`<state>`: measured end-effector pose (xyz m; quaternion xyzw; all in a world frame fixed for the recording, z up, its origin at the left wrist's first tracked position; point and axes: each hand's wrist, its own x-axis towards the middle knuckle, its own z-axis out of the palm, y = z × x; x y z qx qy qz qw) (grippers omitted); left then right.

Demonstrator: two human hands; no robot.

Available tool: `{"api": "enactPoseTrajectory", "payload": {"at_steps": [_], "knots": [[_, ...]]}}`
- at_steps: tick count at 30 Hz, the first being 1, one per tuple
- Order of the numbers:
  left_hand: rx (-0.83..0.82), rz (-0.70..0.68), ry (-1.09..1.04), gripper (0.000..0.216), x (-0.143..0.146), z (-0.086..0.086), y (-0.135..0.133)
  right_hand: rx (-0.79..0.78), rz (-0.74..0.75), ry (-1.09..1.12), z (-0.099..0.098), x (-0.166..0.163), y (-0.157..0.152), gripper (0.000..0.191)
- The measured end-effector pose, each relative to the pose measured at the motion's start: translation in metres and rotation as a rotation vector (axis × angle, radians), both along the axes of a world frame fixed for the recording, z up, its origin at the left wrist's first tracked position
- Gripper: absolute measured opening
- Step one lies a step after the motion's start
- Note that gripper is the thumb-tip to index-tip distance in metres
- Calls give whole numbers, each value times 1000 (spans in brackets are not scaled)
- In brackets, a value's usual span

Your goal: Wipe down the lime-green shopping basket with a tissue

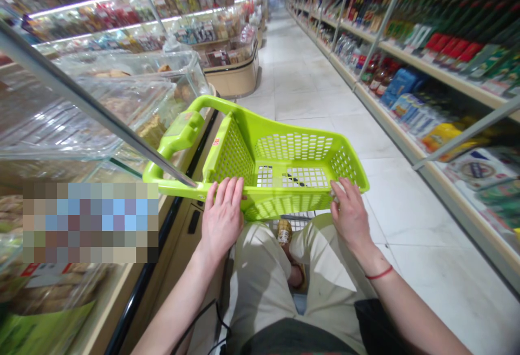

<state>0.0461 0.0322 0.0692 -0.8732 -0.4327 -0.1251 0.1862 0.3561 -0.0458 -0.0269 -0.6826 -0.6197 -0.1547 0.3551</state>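
Observation:
A lime-green plastic shopping cart (292, 122) stands sideways before me, its basket open at the top. The bottom of the basket shows only its grid and a dark strip beneath it. My left hand (222, 208) is closed over the near rim, close to the handle end, with the fingers reaching over the edge. Near the opposite end, my right hand (351, 214) grips the same rim with bent fingers; a red string circles that wrist. The cart handle (179, 130) lies to the left, untouched. A metal pole (122, 127) rises from the rim beside my left hand.
On the left are clear-lidded food bins (117, 89) with a black rail (138, 290) along their edge. Packed shelves (447, 73) line the right side. A tiled aisle (300, 73) runs ahead, past a rounded display stand (235, 76). My legs are close behind the cart.

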Motion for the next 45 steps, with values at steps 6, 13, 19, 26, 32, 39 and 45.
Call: {"api": "enactPoseTrajectory", "payload": {"at_steps": [6, 13, 19, 26, 32, 39, 45], "knots": [[-9, 0, 5, 66, 0, 1, 1, -33, 103, -43, 9, -30, 14, 57], [3, -10, 9, 65, -1, 1, -1, -9, 62, 9, -1, 23, -4, 52], [11, -8, -2, 65, -1, 1, -1, 42, -8, 136, -15, 55, -13, 50], [10, -7, 10, 65, 0, 2, -1, 31, 87, 66, -1, 7, 2, 55], [15, -9, 23, 63, -2, 2, 1, 12, 147, 17, 0, 22, 0, 53], [27, 19, 13, 60, -5, 2, 1, 67, 35, 154, -14, 64, -12, 50], [11, 22, 17, 60, -7, 2, 1, 68, 36, 72, -8, 30, -5, 56]]}}
